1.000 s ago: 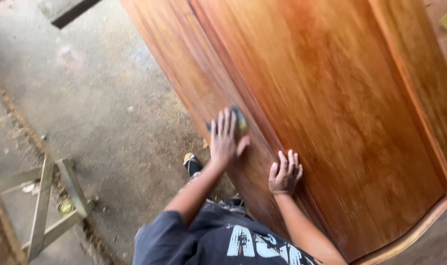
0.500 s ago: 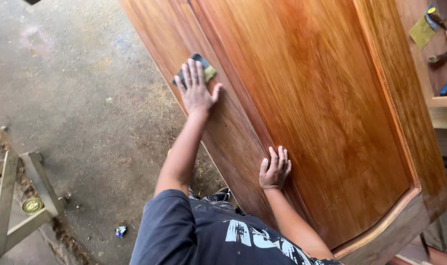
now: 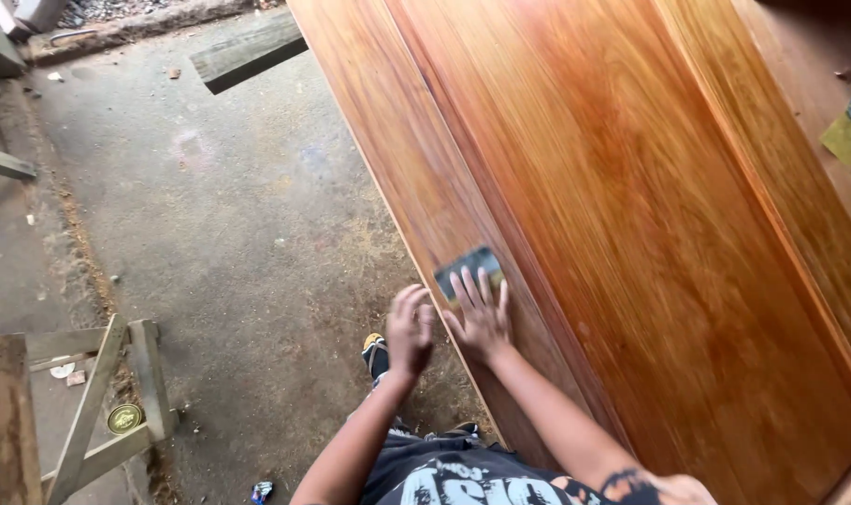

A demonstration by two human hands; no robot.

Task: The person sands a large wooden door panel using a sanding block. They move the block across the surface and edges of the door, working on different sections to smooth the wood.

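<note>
The sanding pad (image 3: 469, 271) has passed from my left hand (image 3: 410, 329) to my right hand (image 3: 482, 316), whose grip presses it flat, fingers spread, on the wooden door's (image 3: 631, 215) near left edge. My left now hovers loosely open beside it, so the rubbing carries on.

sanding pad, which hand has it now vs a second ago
The sanding pad has passed from the left hand to the right hand, which presses it flat on the door frame. The left hand now hovers off the door's edge. The door stays put.
</note>
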